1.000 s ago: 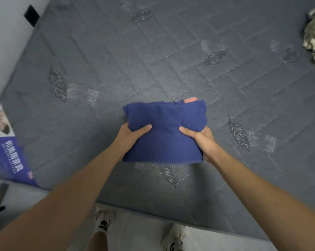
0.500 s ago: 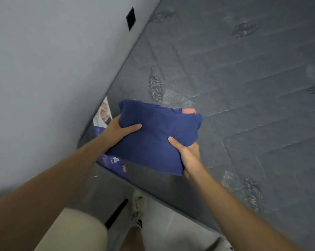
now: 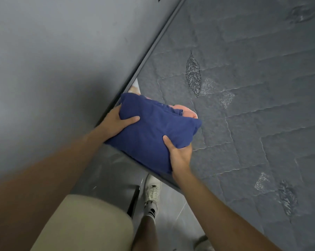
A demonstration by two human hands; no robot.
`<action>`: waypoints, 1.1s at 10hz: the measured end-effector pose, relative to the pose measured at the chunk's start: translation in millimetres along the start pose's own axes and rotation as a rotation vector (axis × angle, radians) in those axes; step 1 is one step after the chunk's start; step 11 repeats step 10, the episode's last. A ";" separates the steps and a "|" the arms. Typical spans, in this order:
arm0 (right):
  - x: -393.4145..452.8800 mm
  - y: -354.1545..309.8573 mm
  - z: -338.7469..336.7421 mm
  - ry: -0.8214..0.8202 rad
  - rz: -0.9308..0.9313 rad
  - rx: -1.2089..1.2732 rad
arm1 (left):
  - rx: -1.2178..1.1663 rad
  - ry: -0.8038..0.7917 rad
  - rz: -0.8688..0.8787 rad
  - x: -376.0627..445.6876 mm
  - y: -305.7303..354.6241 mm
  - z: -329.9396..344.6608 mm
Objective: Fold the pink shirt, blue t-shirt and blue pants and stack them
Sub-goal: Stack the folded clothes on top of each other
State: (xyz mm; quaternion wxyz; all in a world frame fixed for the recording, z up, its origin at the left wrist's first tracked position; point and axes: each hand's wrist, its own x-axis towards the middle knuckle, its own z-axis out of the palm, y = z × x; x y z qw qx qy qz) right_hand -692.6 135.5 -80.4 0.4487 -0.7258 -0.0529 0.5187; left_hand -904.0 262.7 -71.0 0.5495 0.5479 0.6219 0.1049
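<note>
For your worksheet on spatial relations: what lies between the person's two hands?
In the head view, the folded blue stack spans between left hand and right hand.

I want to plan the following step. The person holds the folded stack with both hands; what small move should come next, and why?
Probably lower the stack onto the grey mattress and let go. The left hand and right hand grip its two sides, the pink shirt shows beneath the blue cloth, so folding and stacking seem done.
</note>
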 end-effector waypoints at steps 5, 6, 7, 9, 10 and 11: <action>11.8 6.8 3.5 0.019 -0.839 -1.261 | 0.859 0.098 0.476 -5.3 -22.8 43.2; 31.9 25.0 -4.5 0.036 -0.795 -1.318 | 0.866 0.113 0.499 3.8 -34.2 47.9; 41.5 33.4 -2.6 0.043 -0.803 -1.319 | 0.855 0.133 0.512 10.0 -45.7 53.5; 33.4 22.1 -5.0 0.013 -0.786 -1.293 | 0.916 0.099 0.455 0.6 -28.8 50.7; 18.9 -5.8 -17.9 -0.069 -0.815 -1.239 | 0.916 0.093 0.498 -16.0 6.3 33.5; 18.9 -5.8 -17.9 -0.069 -0.815 -1.239 | 0.916 0.093 0.498 -16.0 6.3 33.5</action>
